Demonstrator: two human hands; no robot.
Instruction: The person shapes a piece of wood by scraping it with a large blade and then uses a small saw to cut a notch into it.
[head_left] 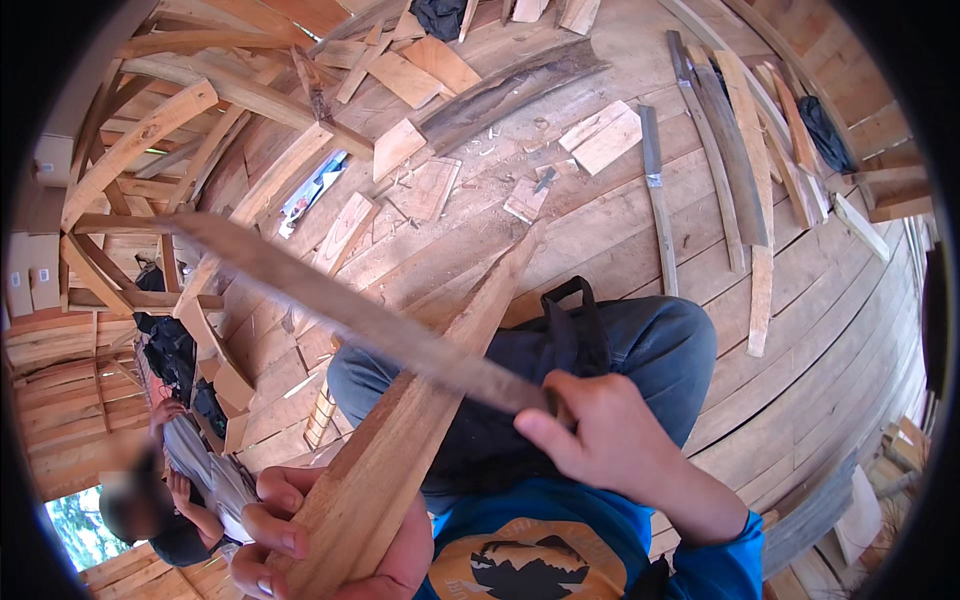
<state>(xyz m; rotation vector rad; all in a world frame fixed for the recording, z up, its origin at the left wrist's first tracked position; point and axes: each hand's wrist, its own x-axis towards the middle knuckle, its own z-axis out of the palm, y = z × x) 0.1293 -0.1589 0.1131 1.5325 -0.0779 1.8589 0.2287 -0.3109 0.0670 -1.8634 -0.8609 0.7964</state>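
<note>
My left hand [278,530] is wrapped round the wide lower end of a tapered wooden plank [390,460], fingers on one side and palm on the other. The plank slants up and away from me over my lap, narrowing to a point at its far end. My right hand [615,435] is closed on the handle of a machete [350,320]. Its long brown blade reaches up to the left, passing across and above the plank. Motion smears the blade, so I cannot tell whether it touches the wood. My fist hides most of the handle.
A curved timber frame [150,125] stands at the left, with a seated person [205,470] below it. Wood offcuts [600,137] and shavings lie on the plank floor [800,400] ahead. Long boards [745,150] lie at the right. A black bag strap [567,292] rests by my knees.
</note>
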